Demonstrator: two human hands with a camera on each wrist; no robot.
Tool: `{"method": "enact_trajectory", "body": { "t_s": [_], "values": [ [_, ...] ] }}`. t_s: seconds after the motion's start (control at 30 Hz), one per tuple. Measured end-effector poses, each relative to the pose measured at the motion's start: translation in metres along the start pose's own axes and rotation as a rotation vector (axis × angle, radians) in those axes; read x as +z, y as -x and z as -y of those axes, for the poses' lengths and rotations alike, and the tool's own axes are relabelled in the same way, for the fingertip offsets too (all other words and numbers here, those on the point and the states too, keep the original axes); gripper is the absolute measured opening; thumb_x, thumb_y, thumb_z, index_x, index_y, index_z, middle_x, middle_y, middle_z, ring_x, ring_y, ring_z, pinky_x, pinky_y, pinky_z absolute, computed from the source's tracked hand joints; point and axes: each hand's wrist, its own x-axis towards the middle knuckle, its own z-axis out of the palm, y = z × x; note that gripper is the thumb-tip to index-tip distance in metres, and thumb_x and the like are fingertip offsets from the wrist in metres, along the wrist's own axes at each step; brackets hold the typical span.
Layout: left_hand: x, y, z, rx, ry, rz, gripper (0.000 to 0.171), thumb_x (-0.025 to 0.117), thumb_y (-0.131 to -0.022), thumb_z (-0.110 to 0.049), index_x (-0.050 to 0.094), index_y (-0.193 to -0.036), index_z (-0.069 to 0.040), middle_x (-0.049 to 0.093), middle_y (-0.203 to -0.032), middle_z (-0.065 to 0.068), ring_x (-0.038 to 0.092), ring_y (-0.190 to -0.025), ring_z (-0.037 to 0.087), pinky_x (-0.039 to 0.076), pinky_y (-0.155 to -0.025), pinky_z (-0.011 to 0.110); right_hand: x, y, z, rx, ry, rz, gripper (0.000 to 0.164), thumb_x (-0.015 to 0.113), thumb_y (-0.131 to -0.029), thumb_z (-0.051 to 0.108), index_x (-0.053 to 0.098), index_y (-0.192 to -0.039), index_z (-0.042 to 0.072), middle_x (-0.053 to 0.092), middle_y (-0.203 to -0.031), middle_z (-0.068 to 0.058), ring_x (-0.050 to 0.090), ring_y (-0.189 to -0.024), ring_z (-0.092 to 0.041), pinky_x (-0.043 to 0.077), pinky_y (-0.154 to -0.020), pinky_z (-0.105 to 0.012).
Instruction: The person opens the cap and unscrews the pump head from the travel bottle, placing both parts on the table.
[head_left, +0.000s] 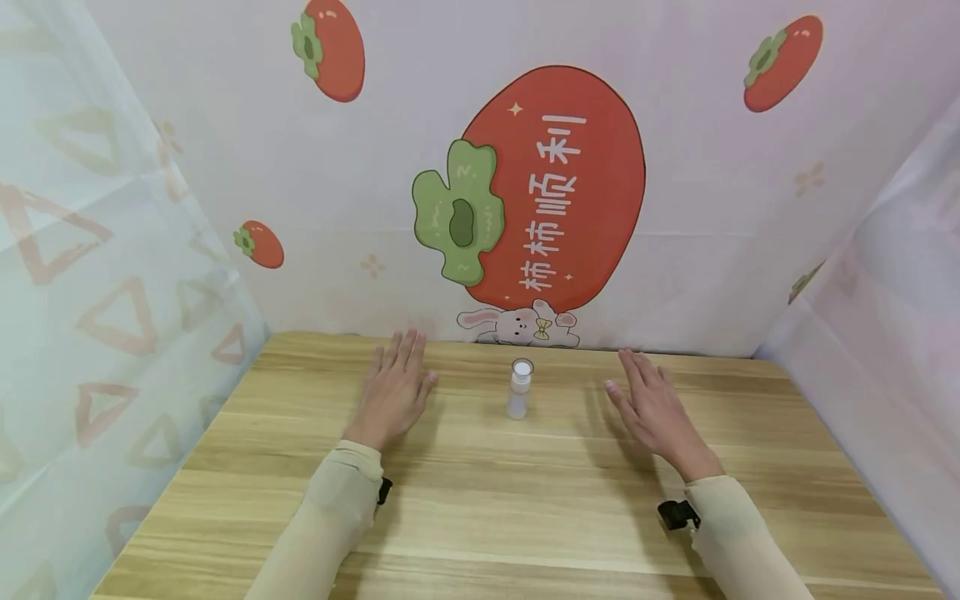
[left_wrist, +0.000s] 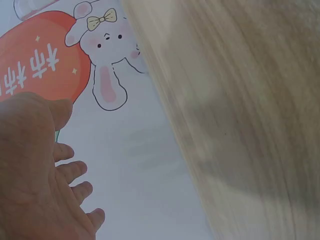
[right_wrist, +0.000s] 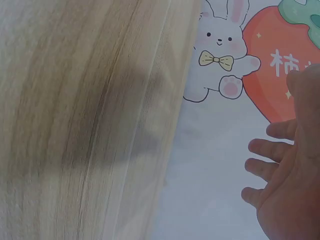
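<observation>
A small translucent bottle (head_left: 517,404) with a white top under a clear cap stands upright near the back of the table, between the two hands. To its left my left hand (head_left: 393,396) is held palm down with fingers extended toward the back wall and nothing in its grasp. On the other side my right hand (head_left: 656,408) has its fingers stretched forward and thumb apart, also holding nothing. Both wrist views show the left hand (left_wrist: 40,165) and the right hand (right_wrist: 295,165) with spread fingers.
The wood-grain table (head_left: 510,517) ends at a white back cloth (head_left: 697,275) printed with persimmons and a rabbit. Cloth walls rise at left (head_left: 112,250) and right (head_left: 900,308). Black wrist cameras, such as the right one (head_left: 677,515), sit below the sleeves.
</observation>
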Motion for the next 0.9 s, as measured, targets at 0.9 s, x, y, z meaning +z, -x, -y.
{"method": "enact_trajectory", "body": {
  "t_s": [0.9],
  "values": [
    [0.012, -0.006, -0.028, 0.033, 0.170, -0.020, 0.058, 0.060, -0.103, -0.025, 0.041, -0.149, 0.004, 0.046, -0.149, 0.025, 0.040, -0.140, 0.041, 0.030, -0.117, 0.052, 0.012, -0.001, 0.018, 0.095, -0.151, 0.084, 0.063, 0.039, -0.109, 0.046, 0.041, -0.150, -0.003, 0.044, -0.148, -0.029, 0.038, -0.138, -0.048, 0.032, -0.110, -0.065]
  ]
}}
